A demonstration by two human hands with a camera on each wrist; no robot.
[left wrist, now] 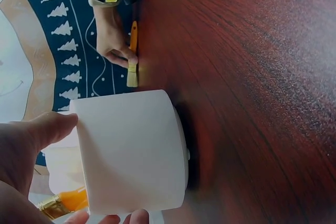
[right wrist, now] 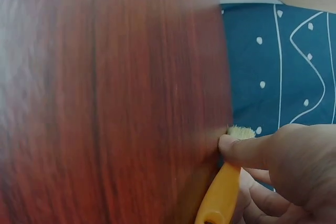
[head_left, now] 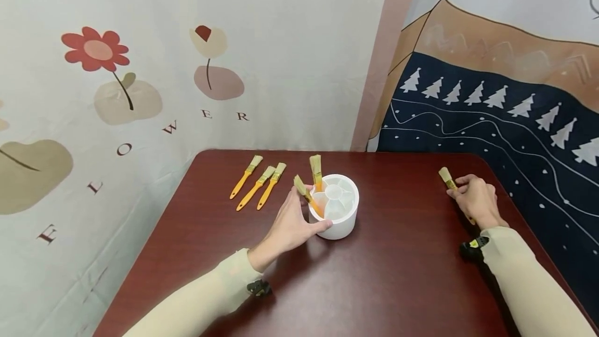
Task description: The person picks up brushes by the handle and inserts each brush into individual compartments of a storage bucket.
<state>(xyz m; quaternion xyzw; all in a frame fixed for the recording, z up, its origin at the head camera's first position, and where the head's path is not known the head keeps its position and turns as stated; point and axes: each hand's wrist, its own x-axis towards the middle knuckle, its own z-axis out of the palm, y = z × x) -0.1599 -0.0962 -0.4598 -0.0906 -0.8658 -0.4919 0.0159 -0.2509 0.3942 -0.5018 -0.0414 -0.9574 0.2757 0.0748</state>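
Yellow brush: this brush (head_left: 450, 182) is in the right hand's fingers. Its hairs poke out past the fingertips, and its handle runs back under the hand.
Right hand: the thumb and fingers of the right hand (head_left: 477, 201) are closed in a small pinch on the brush, near its metal band. I can't tell if the brush is off the table.
White pot: the pot (head_left: 338, 230) is in the left hand's hold, far to the left of the right hand. It has little rooms inside.
Left hand: the left hand (head_left: 291, 223) is spread wide round the pot, thumb on the near rim, fingers on the other side.
Pot brushes: two, one (head_left: 306, 194) by the left fingers and one (head_left: 316, 170) just past them, hairs up.
Step now: it looks like getting hold of a brush while the other hand keeps the pot steady.
Next move: I think it calls for a snug pinch, a lift, and turning the handle end down.
Loose brushes: three (head_left: 256, 188) lie past the left hand, off to its left.
Table: brown wood (head_left: 398, 280) under both hands.
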